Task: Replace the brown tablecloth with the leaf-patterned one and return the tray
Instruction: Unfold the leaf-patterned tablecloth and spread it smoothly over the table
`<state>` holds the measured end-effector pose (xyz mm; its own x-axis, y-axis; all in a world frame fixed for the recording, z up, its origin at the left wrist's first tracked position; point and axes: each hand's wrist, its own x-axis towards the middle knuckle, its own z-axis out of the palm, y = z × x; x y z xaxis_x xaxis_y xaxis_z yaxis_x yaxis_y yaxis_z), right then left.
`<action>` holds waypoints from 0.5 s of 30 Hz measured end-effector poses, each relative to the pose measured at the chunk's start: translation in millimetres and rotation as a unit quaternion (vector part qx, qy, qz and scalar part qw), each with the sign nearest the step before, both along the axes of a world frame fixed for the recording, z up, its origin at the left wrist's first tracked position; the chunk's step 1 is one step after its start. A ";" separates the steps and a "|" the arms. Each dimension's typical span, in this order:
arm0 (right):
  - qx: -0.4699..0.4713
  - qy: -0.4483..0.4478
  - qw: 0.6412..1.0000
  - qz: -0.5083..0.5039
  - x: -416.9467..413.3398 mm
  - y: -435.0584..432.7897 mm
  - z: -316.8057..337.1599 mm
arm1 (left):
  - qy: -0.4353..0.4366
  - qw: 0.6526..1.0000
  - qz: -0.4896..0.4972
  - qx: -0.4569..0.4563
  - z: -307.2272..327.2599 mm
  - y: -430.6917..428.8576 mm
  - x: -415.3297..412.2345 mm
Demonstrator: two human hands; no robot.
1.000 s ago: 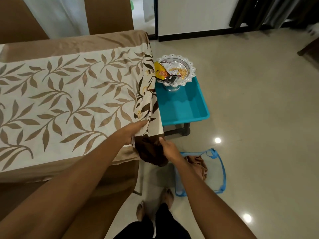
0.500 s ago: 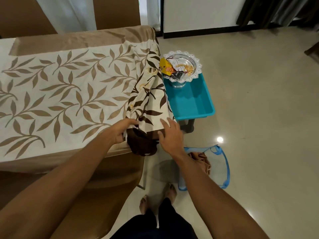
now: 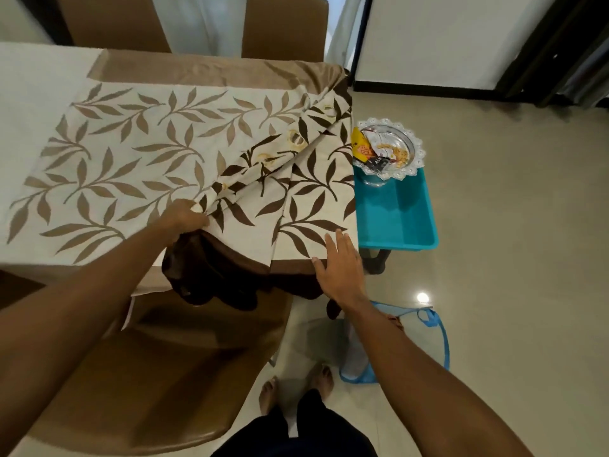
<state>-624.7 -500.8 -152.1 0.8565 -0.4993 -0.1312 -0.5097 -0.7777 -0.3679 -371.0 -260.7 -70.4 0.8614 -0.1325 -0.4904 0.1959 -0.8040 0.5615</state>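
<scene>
A: Where is the leaf cloth (image 3: 158,159)?
B: It lies on the table. Its right end is folded back, so the dark leaves show on top.
A: Who holds it?
B: The left hand (image 3: 186,217) pinches a bunched fold, fingers closed on the cloth. The right hand (image 3: 339,265) lies flat and open on the cloth's near corner, fingers spread, holding nothing.
A: And the tray?
B: The shiny tray (image 3: 389,150) with snack packets sits on the far end of a blue bin (image 3: 398,216), just beside the table's right edge.
A: What else?
B: A brown chair (image 3: 171,357) stands under the arms. A blue-rimmed mesh basket (image 3: 435,338) sits on the floor near two bare feet (image 3: 296,387).
</scene>
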 end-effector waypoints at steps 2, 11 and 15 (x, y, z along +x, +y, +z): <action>0.000 0.009 1.000 0.030 7.3 0.6 -0.2 | -0.044 0.998 -0.001 0.037 -5.8 13.9 6.7; -0.027 -0.047 0.998 0.024 37.6 -26.1 2.7 | -0.146 0.962 0.014 0.229 -26.6 21.1 19.6; 0.028 -0.076 0.991 0.103 87.5 -51.9 4.6 | -0.237 0.941 -0.108 0.215 -40.9 -39.9 10.4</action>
<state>-537.2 -552.7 -147.4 0.9517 -0.3067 -0.0144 -0.2767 -0.8364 -0.4732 -360.7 -300.5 -111.3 0.9726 -0.2071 -0.1058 -0.1891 -0.9691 0.1587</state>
